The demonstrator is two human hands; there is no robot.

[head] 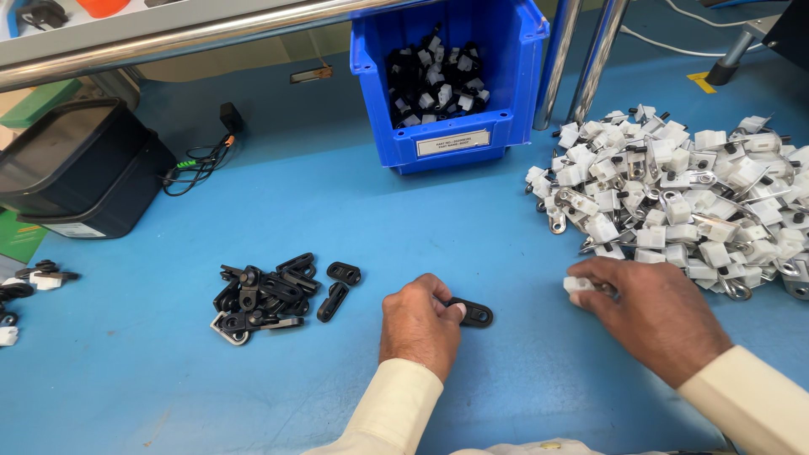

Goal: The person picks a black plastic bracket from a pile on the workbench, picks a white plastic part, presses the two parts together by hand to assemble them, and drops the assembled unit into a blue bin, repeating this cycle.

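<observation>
Both of our hands are working low on the blue table [337,202], apart from each other. Our left hand [417,324] is pinching one end of a flat black link piece [474,313] that is lying on the table. Our right hand [653,313] is closing its fingertips on a white clip [578,285] at the near edge of the big heap of white clips [691,198]; whether that clip is already lifted we cannot quite tell, since the fingers are covering most of it.

Left of the left hand, a small pile of black link pieces [270,295] is waiting. Further out, a blue bin [451,80] is holding joined black-and-white parts, and a dark tub [80,168] is sitting at the far left.

Judging by the piles, we are somewhere in the middle: the bin is only partly filled, while the white heap is looking large and about a dozen black pieces are lying unused.
</observation>
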